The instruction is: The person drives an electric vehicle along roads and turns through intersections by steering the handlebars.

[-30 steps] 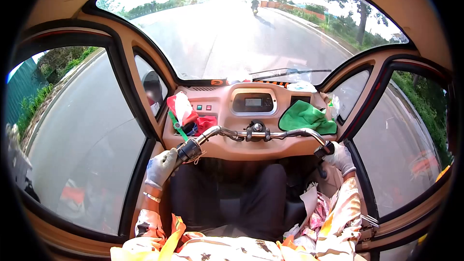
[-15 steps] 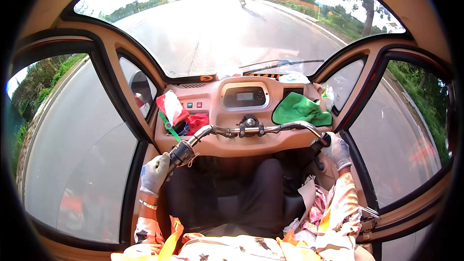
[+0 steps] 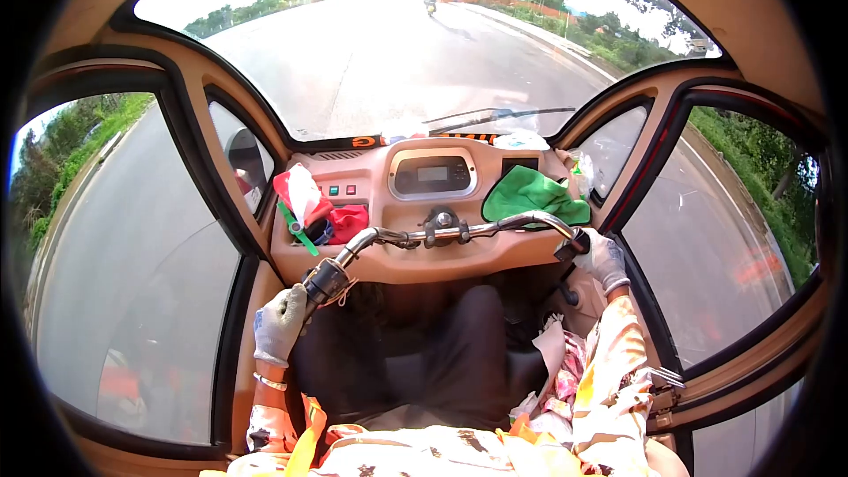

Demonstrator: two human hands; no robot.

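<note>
Inside a small vehicle cab, chrome handlebars [image 3: 442, 234] span the width before me. My left hand [image 3: 280, 325], in a grey-white glove, is wrapped round the left grip, beside a black switch housing [image 3: 328, 279]. My right hand [image 3: 602, 261], gloved alike, closes round the right grip near the right door. Behind the bars is a tan dashboard with a display [image 3: 433, 175]. A green cloth [image 3: 533, 198] lies on its right side. Red and white cloth [image 3: 303, 194] and a green strap [image 3: 297, 230] rest in the left tray.
Through the windshield a road [image 3: 389, 66] shows, with a person on a motorcycle [image 3: 430, 0] ahead. A wiper [image 3: 499, 117] crosses the lower glass. Doors with windows stand on both sides. Pink patterned fabric [image 3: 568, 377] lies by my right thigh.
The dashboard and handlebars have shifted left in view, and the motorcycle appears farther left and smaller. Roadside scenery has moved past the side windows. Both hands keep their hold on the grips.
</note>
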